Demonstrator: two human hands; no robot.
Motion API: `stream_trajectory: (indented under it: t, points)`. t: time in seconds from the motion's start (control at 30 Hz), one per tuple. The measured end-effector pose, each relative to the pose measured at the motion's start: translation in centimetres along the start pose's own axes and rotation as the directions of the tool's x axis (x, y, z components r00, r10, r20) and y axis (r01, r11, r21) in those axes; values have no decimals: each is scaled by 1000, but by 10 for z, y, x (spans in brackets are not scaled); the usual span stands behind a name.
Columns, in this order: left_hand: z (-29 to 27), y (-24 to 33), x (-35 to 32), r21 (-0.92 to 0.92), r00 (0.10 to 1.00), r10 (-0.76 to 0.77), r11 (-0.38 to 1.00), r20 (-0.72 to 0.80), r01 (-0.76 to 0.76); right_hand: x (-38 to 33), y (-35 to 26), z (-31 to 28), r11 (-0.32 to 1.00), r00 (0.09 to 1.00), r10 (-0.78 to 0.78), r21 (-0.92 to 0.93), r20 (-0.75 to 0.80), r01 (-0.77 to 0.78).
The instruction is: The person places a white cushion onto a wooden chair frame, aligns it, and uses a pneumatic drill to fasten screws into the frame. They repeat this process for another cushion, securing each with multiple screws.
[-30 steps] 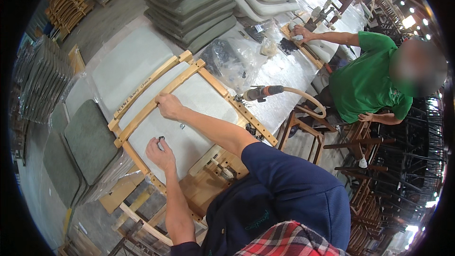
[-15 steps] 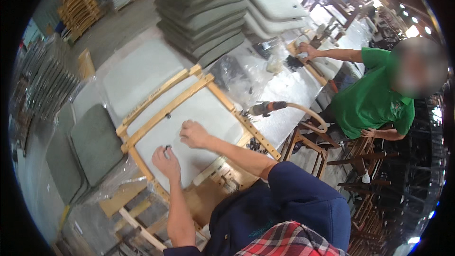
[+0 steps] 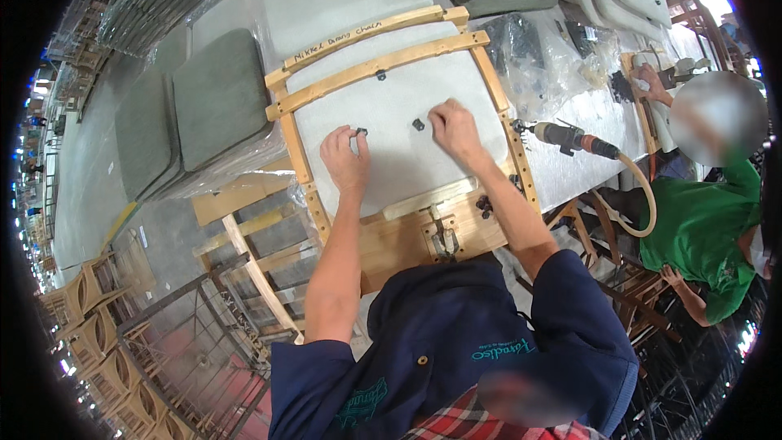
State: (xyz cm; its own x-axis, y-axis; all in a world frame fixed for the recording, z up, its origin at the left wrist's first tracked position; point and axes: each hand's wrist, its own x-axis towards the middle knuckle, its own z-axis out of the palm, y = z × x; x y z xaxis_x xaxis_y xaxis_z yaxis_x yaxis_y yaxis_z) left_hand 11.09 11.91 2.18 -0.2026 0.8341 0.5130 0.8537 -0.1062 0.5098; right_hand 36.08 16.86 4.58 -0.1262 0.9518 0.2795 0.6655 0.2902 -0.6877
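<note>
A pale grey seat panel (image 3: pixel 399 163) lies inside a wooden frame jig (image 3: pixel 391 55) in front of me. Between the thumb and finger of my left hand (image 3: pixel 344 161) is a small black part (image 3: pixel 362 131), held at the panel's surface left of centre. My right hand (image 3: pixel 458 134) is curled over the panel's right half, fingers bent together; whether anything is inside them is hidden. Just left of those fingertips, a second small black part (image 3: pixel 419 125) rests on the panel. Another black piece (image 3: pixel 380 75) sits by the upper crossbar.
A power driver (image 3: pixel 562 137) with a tan hose lies right of the jig. Several loose black parts (image 3: pixel 485 207) and a metal toggle clamp (image 3: pixel 445 241) are at its near side. Dark grey pads (image 3: pixel 220 85) lie left. A co-worker in a green shirt (image 3: pixel 692 216) works at the right.
The view has swung, so the jig appears squarer and farther right. My right hand has shifted right across the panel, and a black part now shows beside it. My left hand stays at its black part.
</note>
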Motion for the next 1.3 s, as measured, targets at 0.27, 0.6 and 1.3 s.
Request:
stream_trajectory:
  t: [0.27,0.6,1.3]
  points:
    - [-1,3,3,-20,999,-32,999,23,33,20,-17,-1,999,975,14,45,223,-25]
    - [-7,6,4,3,996,-73,997,48,73,46,22,-10,999,999,-32,21,-44,33]
    - [-5,3,3,11,997,-51,999,53,50,131,49,-15,981,997,-24,-191,-74,9]
